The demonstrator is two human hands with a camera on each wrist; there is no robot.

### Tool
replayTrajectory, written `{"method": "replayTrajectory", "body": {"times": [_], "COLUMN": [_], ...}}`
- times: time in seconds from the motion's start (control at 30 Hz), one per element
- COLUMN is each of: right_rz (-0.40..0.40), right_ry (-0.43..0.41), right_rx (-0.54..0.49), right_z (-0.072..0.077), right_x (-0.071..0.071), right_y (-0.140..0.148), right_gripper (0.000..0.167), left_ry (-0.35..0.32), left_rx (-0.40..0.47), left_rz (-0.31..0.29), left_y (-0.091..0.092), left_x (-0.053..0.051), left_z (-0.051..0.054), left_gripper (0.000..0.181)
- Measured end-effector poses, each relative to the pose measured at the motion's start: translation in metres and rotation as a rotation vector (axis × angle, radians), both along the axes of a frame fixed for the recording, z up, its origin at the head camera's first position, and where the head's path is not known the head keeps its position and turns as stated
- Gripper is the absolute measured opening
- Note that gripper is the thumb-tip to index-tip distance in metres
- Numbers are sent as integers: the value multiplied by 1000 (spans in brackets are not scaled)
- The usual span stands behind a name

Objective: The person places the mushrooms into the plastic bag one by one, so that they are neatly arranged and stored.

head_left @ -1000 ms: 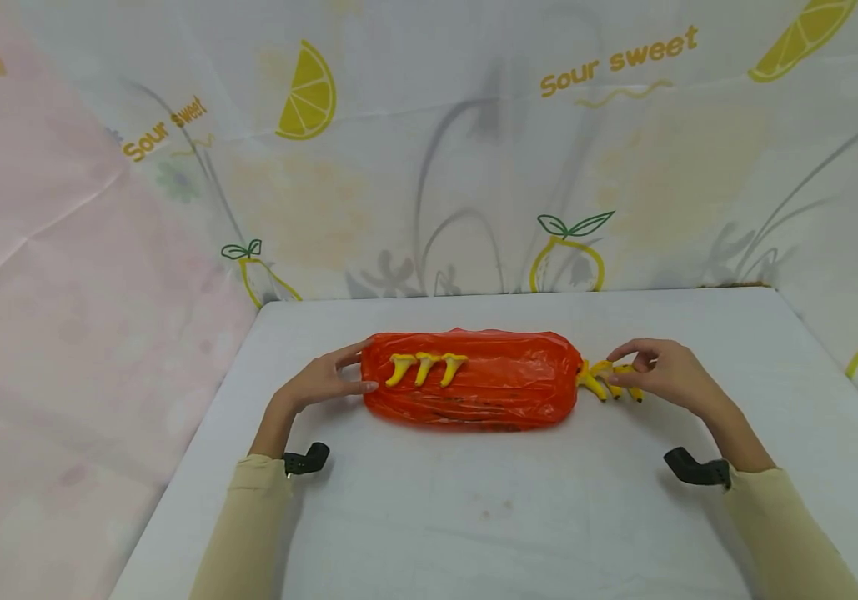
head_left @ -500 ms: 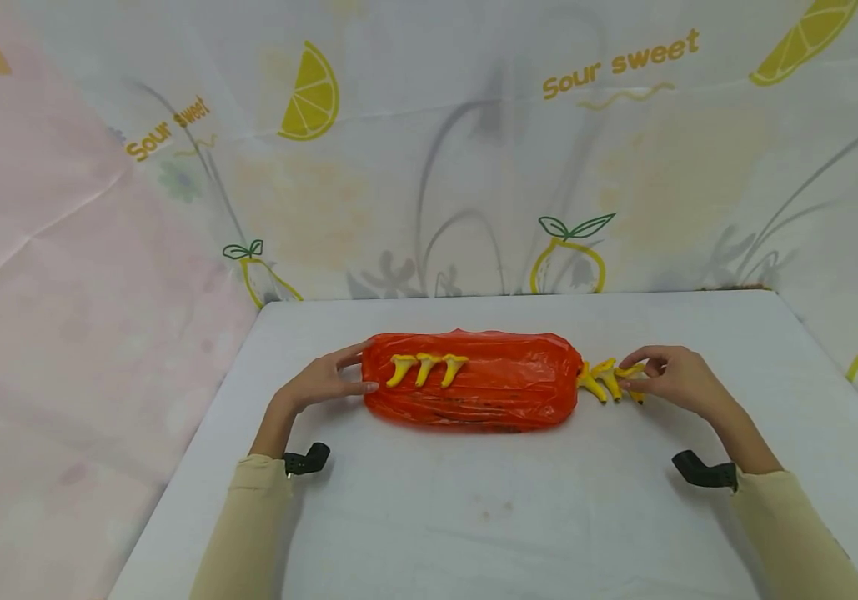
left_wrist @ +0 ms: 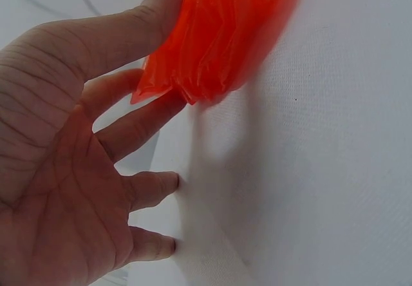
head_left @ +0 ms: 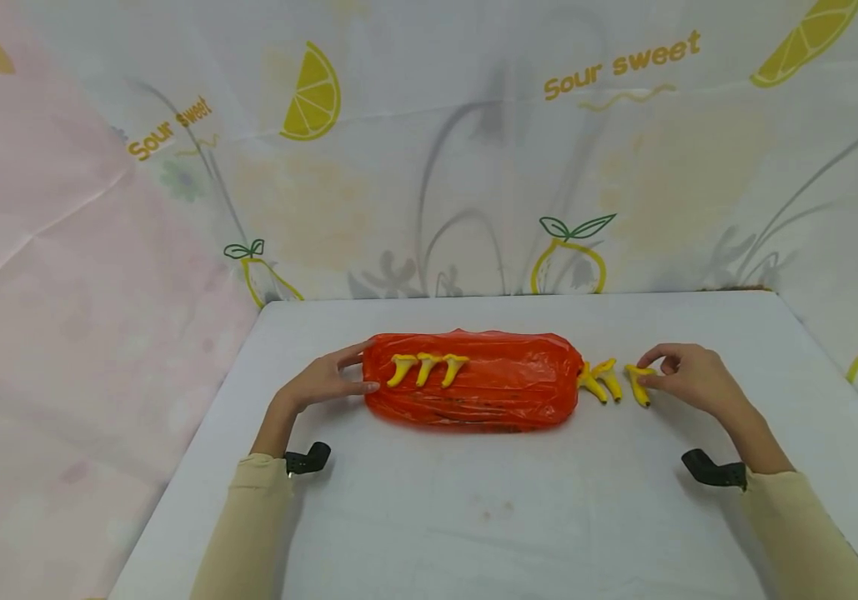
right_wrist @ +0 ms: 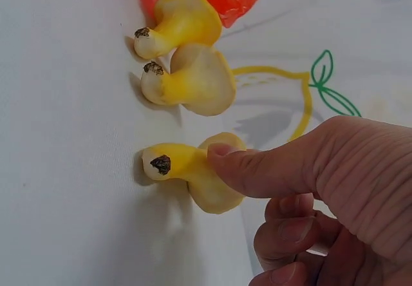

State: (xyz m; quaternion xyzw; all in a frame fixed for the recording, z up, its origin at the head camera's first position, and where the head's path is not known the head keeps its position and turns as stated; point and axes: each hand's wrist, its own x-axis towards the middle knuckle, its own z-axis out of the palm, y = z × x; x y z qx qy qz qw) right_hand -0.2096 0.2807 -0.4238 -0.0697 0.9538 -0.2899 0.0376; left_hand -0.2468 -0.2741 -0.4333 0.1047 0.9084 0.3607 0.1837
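Note:
A long bundle in red plastic (head_left: 504, 383) lies across the white table in the head view; what it contains is hidden. Three yellow mushrooms (head_left: 427, 369) lie in a row on its left half. My left hand (head_left: 323, 379) holds its left end, thumb in front and fingers behind; the left wrist view shows the red plastic (left_wrist: 219, 35) between them. Beyond the bundle's right end, my right hand (head_left: 691, 379) pinches a yellow mushroom (right_wrist: 183, 163) by its cap, dark-tipped stem pointing toward me. Two more mushrooms (right_wrist: 203, 80) lie between it and the bundle.
The white table (head_left: 459, 517) ends at a hanging cloth (head_left: 398, 167) printed with lemons and lettering. Pink cloth (head_left: 61, 292) hangs along the left side. Black wrist mounts (head_left: 714, 469) stick out inward from both sleeves.
My right hand has moved right, from the middle mushroom to the outermost one, which now stands farther from its neighbour. The left hand and the red bundle have stayed in place.

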Motion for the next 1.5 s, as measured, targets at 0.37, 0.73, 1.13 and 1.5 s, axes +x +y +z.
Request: {"method": "replayTrajectory", "body": {"times": [0.37,0.73,1.13,1.5], "right_rz": [-14,-14,-35,-52], "right_ry": [55,110,166,150], "right_rx": [11,-11,-77,-195], "right_z": [0,15,27,37], "right_x": [5,7,8,5], "right_y": [6,0,-10,-28], "right_gripper": [23,21,23,25], "left_ry": [1,-1,-2,0], "left_rx": [5,-5,-5,-9], "left_rz": [-1,1,-1,4], "left_y": [0,0,0,0], "left_x": [-1,1,1,0], "left_z": [-1,0,-1,-2], "left_gripper": [90,91,91,91]}}
